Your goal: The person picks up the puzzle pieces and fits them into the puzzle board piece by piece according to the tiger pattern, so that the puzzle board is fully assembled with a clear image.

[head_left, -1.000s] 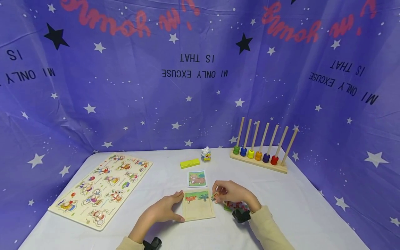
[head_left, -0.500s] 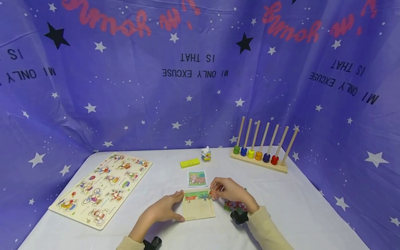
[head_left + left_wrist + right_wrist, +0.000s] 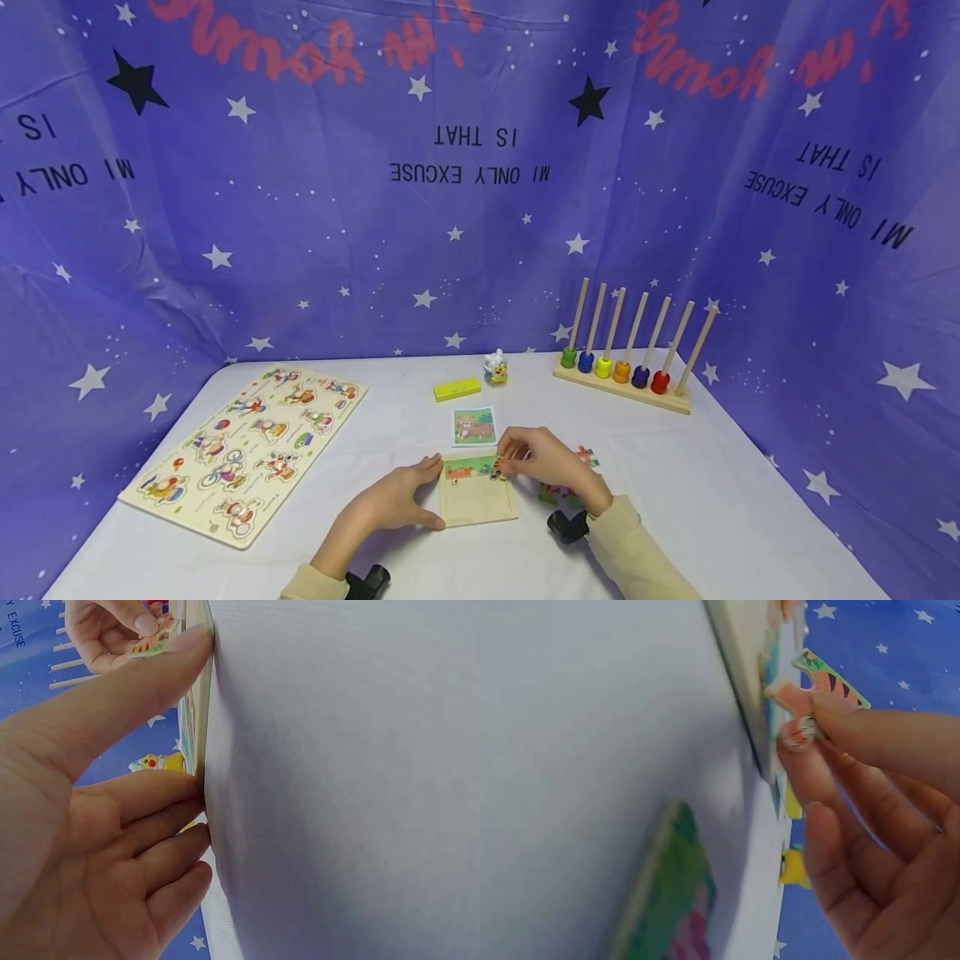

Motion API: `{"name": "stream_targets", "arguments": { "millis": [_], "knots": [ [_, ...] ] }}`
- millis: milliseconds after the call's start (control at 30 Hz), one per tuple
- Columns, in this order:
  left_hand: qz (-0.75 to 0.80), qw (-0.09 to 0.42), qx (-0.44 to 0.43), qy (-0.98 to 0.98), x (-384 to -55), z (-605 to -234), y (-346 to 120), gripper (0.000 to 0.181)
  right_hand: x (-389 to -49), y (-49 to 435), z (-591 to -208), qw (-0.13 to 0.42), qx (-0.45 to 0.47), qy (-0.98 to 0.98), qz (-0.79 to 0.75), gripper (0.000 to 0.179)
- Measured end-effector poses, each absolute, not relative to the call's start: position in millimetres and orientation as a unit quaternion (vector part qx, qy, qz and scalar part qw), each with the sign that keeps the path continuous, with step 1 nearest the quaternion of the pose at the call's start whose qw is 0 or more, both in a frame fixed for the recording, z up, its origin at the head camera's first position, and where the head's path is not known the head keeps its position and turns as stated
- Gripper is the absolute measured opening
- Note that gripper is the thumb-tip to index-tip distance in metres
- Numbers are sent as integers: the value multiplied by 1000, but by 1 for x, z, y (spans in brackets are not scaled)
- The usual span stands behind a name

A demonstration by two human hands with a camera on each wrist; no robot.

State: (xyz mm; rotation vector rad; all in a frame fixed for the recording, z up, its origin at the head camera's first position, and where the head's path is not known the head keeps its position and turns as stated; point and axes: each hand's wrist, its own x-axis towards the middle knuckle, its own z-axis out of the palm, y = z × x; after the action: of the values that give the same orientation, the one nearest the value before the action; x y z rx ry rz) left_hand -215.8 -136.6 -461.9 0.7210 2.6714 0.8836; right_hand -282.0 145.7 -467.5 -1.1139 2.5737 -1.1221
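While the right hand [image 3: 543, 458] pinches a striped puzzle piece [image 3: 823, 682] | piece lies left of that hand, at the wooden tray [image 3: 480, 503]'s far right corner (long axis and contact unclear) | left hand [image 3: 397, 500], farther off, touches the tray's left edge, fingers extended.

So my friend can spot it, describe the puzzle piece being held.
On the white table, find the wooden puzzle tray. At its far right corner, the right hand pinches the jigsaw piece: orange, black-striped, held up, unlike the loose pieces lying nearby.
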Motion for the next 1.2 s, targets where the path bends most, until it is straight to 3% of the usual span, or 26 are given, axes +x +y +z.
{"name": "stream_targets", "arguments": {
  "millis": [1200],
  "knots": [
    [300, 115, 251, 913, -215, -464, -137, 91, -277, 83, -466, 99, -405, 835, -360, 10]
  ]
}}
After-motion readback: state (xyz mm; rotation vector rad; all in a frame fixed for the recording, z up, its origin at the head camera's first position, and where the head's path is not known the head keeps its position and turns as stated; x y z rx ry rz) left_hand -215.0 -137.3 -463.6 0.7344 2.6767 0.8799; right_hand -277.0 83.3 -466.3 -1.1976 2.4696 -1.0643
